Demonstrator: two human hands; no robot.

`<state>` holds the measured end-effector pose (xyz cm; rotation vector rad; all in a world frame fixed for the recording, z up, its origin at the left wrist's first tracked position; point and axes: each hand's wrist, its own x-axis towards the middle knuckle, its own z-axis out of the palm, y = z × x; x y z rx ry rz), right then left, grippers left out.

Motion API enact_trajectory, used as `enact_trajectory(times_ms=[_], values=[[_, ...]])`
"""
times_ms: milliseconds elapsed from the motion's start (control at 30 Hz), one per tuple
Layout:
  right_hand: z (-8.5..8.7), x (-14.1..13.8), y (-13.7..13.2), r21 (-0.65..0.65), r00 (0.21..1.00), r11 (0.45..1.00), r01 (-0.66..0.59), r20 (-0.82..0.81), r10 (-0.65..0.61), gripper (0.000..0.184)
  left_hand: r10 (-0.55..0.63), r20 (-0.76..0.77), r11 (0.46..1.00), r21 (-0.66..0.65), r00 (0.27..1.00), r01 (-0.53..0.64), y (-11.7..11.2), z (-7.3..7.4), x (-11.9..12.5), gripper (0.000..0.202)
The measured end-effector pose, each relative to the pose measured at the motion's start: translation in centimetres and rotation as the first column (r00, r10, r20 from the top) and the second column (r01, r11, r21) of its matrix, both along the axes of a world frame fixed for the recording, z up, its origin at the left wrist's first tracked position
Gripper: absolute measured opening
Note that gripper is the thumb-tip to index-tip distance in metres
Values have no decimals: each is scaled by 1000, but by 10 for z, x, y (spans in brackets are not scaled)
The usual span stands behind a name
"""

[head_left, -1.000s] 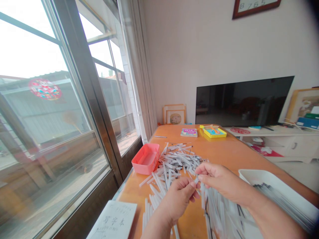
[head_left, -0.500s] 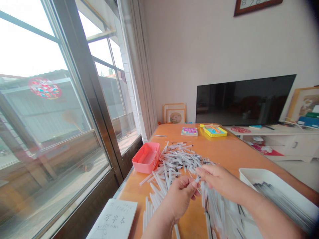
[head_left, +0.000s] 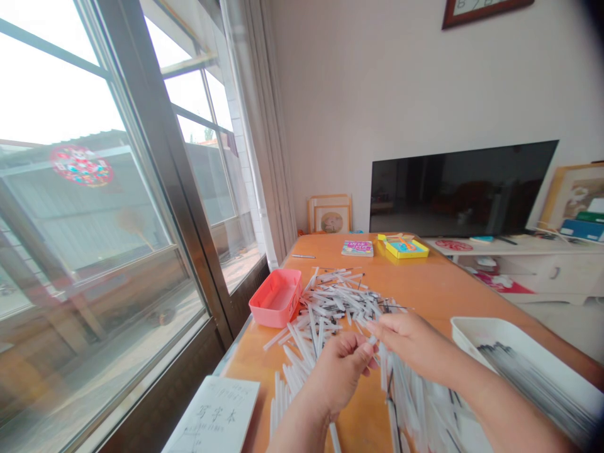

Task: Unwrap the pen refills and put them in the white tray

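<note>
My left hand (head_left: 340, 372) and my right hand (head_left: 409, 343) meet over an orange wooden table (head_left: 425, 283), both pinched on one small white pen part (head_left: 372, 340) between their fingertips. Under and beyond them lies a big loose pile of white pen barrels and thin dark refills (head_left: 337, 302). More white barrels (head_left: 415, 402) lie under my right forearm. A white tray (head_left: 476, 333) with dark refills in it stands to the right of my right arm.
A pink plastic box (head_left: 276, 297) stands left of the pile near the window. A white exercise book (head_left: 212, 420) lies at the near left edge. Far back are a small book (head_left: 357, 248), a yellow box (head_left: 406, 248) and a lone pen (head_left: 303, 256). A television (head_left: 460, 189) stands beyond.
The hands stay pinched together on the small part and have barely shifted; the view has drifted slightly.
</note>
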<state>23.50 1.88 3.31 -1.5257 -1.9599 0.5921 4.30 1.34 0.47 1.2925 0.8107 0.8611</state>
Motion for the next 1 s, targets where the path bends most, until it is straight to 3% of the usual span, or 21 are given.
enact_trajectory(times_ms=[200,400,567,700,767,900,1000], values=[[10,0,-5,-7,997,998,-69,-46,68,30,15,1,999,37,1000,-15,0,4,-1,40],[5,-6,-4,50,989,996,69,131,-75,41,37,-17,994,100,999,-35,2,-3,-2,38],[12,-1,-6,-44,998,999,-24,-58,21,50,8,-23,997,81,1000,-6,2,-4,-3,39],[13,2,-7,-98,985,988,-120,-135,106,34,0,-2,998,62,1000,1,3,-3,-3,40],[9,1,-5,-57,992,994,-90,-91,85,29,5,-2,998,63,1000,-5,3,-4,-3,41],[1,-2,-1,77,997,997,15,72,-21,38,33,-26,995,94,999,-30,2,-6,-2,39],[2,-3,0,84,997,996,31,65,-37,44,25,-23,995,99,999,-22,1,-4,-2,39]])
